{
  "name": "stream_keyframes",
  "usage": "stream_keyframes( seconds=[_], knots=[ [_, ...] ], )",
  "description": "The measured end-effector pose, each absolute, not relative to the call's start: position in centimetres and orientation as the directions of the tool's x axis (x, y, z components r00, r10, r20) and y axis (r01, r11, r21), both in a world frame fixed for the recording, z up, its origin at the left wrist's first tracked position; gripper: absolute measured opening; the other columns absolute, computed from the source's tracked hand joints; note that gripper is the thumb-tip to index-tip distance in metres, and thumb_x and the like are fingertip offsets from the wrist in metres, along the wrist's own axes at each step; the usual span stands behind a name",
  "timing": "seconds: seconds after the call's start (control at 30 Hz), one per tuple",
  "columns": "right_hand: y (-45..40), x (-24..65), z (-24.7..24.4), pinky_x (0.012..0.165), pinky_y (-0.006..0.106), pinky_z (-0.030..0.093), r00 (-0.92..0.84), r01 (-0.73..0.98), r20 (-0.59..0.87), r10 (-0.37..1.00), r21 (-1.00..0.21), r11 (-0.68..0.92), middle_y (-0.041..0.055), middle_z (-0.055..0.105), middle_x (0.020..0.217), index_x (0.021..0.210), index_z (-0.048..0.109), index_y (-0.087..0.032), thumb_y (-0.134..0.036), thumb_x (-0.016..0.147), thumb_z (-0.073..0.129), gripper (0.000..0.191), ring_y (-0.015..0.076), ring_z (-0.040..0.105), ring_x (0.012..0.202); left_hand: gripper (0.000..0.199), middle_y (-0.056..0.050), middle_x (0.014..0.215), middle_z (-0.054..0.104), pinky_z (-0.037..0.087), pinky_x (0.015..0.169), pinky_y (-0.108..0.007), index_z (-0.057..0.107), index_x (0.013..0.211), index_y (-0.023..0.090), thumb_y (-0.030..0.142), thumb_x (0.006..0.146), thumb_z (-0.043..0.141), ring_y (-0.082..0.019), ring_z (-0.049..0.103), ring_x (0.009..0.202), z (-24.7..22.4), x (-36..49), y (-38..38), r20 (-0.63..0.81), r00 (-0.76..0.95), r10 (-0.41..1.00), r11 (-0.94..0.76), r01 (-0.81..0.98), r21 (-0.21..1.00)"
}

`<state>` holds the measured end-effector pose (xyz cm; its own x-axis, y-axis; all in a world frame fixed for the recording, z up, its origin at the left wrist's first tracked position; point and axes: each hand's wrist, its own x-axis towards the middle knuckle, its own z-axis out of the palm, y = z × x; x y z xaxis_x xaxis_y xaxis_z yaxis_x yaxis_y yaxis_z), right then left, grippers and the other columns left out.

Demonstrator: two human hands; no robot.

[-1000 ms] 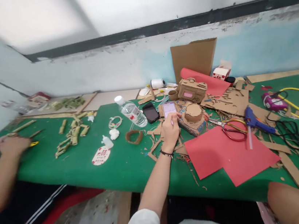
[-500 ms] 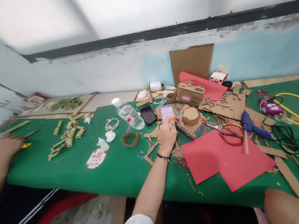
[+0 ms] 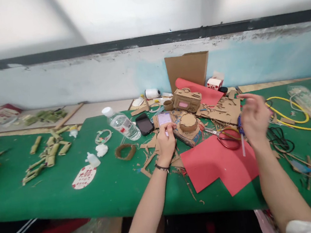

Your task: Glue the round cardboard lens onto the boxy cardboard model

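Raised now, my right hand (image 3: pixel 254 118) hangs open above the glue gun (image 3: pixel 240 128); left hand (image 3: pixel 166 142) fingers curled, touching the phone (image 3: pixel 164 118) just ahead.

Right hand (image 3: pixel 254 118) newly raised over the scissors (image 3: pixel 227 139), fingers loose.

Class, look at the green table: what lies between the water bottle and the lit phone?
In the head view, a dark phone lies between the water bottle and the lit phone.
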<state>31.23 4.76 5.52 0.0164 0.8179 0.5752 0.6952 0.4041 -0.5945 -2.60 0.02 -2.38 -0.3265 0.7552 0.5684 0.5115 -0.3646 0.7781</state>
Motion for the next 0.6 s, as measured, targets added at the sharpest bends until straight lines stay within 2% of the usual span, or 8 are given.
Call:
stream_keyframes(
  seconds=[0.1,0.17,0.27,0.43,0.5,0.6],
  knots=[
    [7.0,30.6,4.4,0.074,0.038,0.055,0.018,0.815,0.421,0.907,-0.531,0.230,0.0104,0.081,0.096,0.125,0.077,-0.025,-0.051,0.115,0.044,0.043,0.0307,0.076,0.086,0.024,-0.008,0.108,0.080,0.061,0.093,-0.036,0.058,0.115,0.024,0.047,0.114,0.053,-0.020,0.079,0.098,-2.5,-2.3,0.1,0.558,-0.353,0.751,-0.371,0.473,0.799],
    [8.6,30.1,3.4,0.074,0.037,0.052,-0.100,0.879,0.314,0.944,-0.418,0.231,0.0122,0.083,0.103,0.123,0.078,-0.025,-0.049,0.111,0.052,0.037,0.0324,0.076,0.093,0.023,-0.008,0.109,0.079,0.061,0.094,-0.037,0.055,0.115,0.025,0.047,0.113,0.056,-0.021,0.079,0.101,-2.6,-2.1,0.1,0.560,-0.361,0.746,-0.378,0.462,0.802],
    [10.2,29.3,1.8,0.078,0.036,0.052,-0.235,0.912,0.242,0.942,-0.281,0.299,0.0133,0.082,0.118,0.121,0.078,-0.025,-0.040,0.109,0.053,0.031,0.0306,0.075,0.102,0.021,-0.008,0.107,0.079,0.060,0.096,-0.037,0.054,0.114,0.025,0.046,0.114,0.054,-0.021,0.079,0.103,-2.7,-1.8,0.1,0.575,-0.348,0.741,-0.406,0.449,0.796],
    [10.1,28.7,0.3,0.087,0.040,0.053,-0.362,0.919,0.148,0.921,-0.109,0.379,0.0158,0.077,0.118,0.108,0.078,-0.023,-0.032,0.103,0.065,0.017,0.0335,0.069,0.114,0.025,-0.008,0.107,0.079,0.056,0.097,-0.036,0.061,0.111,0.023,0.044,0.117,0.048,-0.021,0.076,0.105,-2.8,-1.7,-0.1,0.582,-0.322,0.747,-0.381,0.510,0.771],
    [9.8,29.0,0.4,0.087,0.040,0.052,-0.362,0.922,0.147,0.920,-0.089,0.377,0.0160,0.077,0.115,0.103,0.077,-0.022,-0.026,0.102,0.064,0.014,0.0337,0.068,0.114,0.026,-0.008,0.107,0.079,0.056,0.097,-0.037,0.062,0.111,0.023,0.045,0.116,0.048,-0.022,0.076,0.105,-2.8,-1.7,-0.2,0.582,-0.320,0.747,-0.384,0.508,0.771],
    [9.3,29.9,0.4,0.084,0.037,0.051,-0.353,0.902,0.212,0.911,-0.181,0.391,0.0138,0.078,0.111,0.105,0.075,-0.022,-0.026,0.105,0.057,0.019,0.0299,0.070,0.106,0.026,-0.009,0.107,0.079,0.056,0.097,-0.038,0.063,0.111,0.023,0.045,0.116,0.049,-0.022,0.075,0.104,-2.7,-1.6,-0.3,0.591,-0.329,0.737,-0.384,0.515,0.766]
  ],
)
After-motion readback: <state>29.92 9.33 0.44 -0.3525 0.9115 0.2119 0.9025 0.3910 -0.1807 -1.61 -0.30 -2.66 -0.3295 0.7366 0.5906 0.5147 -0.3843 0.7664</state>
